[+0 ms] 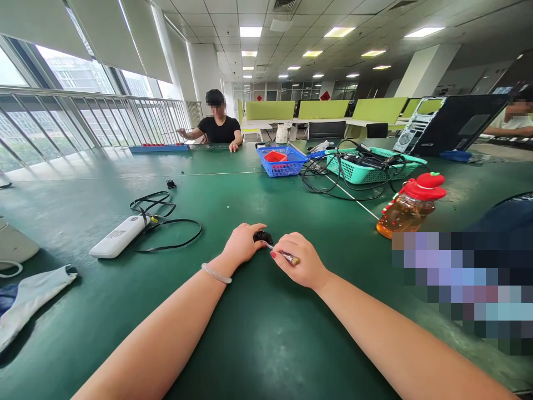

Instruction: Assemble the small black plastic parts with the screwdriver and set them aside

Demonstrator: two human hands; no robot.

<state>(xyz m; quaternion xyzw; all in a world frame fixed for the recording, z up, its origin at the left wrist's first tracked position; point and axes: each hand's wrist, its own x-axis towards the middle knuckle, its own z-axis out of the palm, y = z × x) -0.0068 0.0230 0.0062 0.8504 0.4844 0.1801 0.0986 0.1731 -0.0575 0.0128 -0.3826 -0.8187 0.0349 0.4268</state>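
Near the middle of the green table, my left hand (242, 244), with a pale bangle at the wrist, grips a small black part (263, 238) between thumb and fingers. Its exact kind is too small to make out. My right hand (300, 260) is closed around a slim screwdriver-like tool (290, 258) with a thin metal shaft and a brownish handle end. The shaft points left, and its tip meets the black part or lies right beside it. My fingers hide some of both the part and the tool.
To the left lie a white power strip (120, 236) with a black cable and a cloth (37, 297). A red-lidded bottle (408, 205) stands at right. Farther back are a blue basket (283, 166) and a green basket (358, 175) of cables. A person (219, 125) sits across the table.
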